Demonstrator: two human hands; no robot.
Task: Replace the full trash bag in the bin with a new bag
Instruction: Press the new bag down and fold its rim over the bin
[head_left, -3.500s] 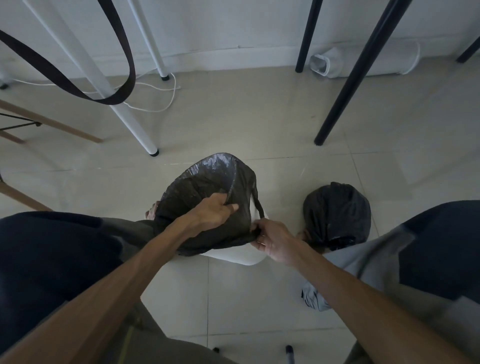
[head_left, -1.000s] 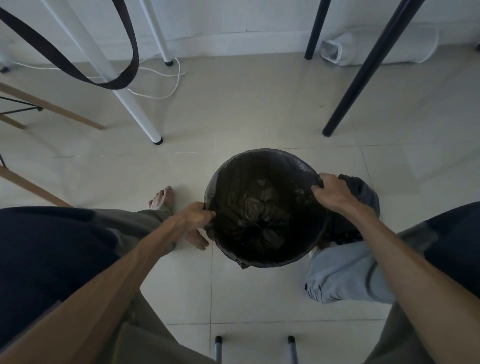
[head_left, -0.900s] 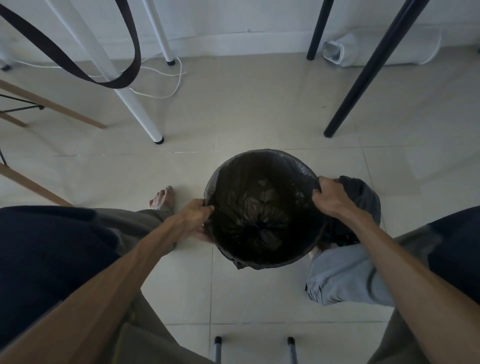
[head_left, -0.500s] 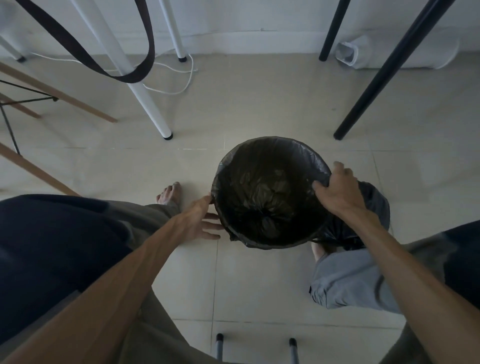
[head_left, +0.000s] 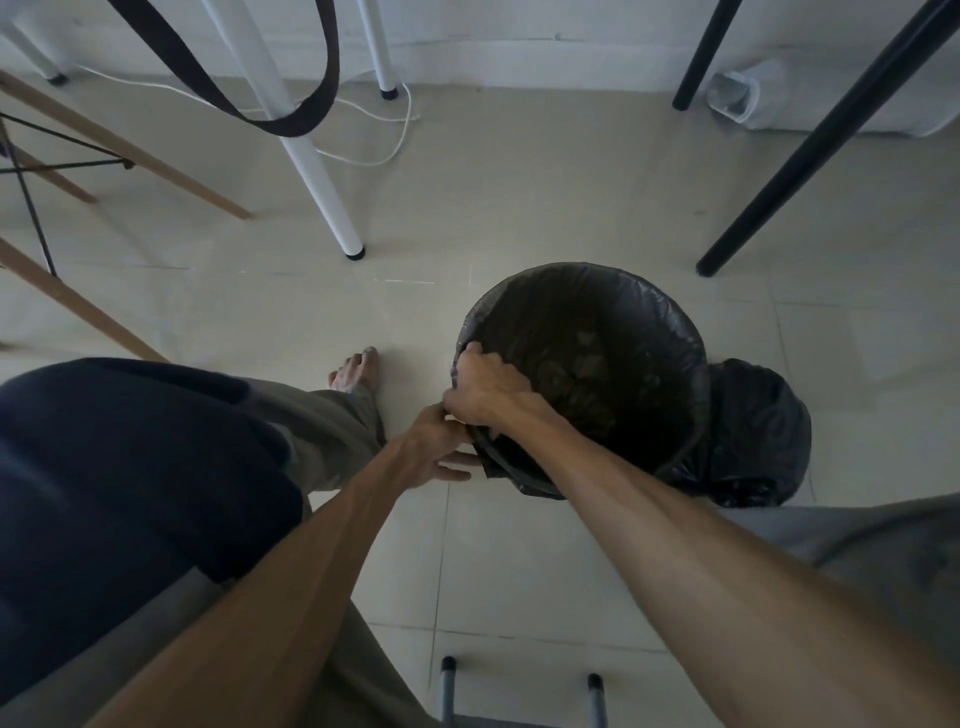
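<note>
The round bin stands on the tiled floor, lined with a new black trash bag (head_left: 587, 358) whose edge is folded over the rim all round. My right hand (head_left: 480, 387) reaches across to the bin's near-left rim and grips the bag's edge there. Just below it, my left hand (head_left: 434, 447) sits against the outside of the same rim, fingers on the loose bag plastic. The full, tied black bag (head_left: 753, 431) lies on the floor touching the bin's right side.
A white table leg (head_left: 332, 208) stands left of the bin and a black leg (head_left: 769, 197) behind it to the right. Wooden chair legs (head_left: 104, 140) are at far left, a white cable (head_left: 384, 135) near the wall. My bare foot (head_left: 356, 371) is left of the bin.
My right hand left the bin's right rim and crossed to the near-left rim. My left hand went from open beside the bin to touching the bag there. The view shifted left.
</note>
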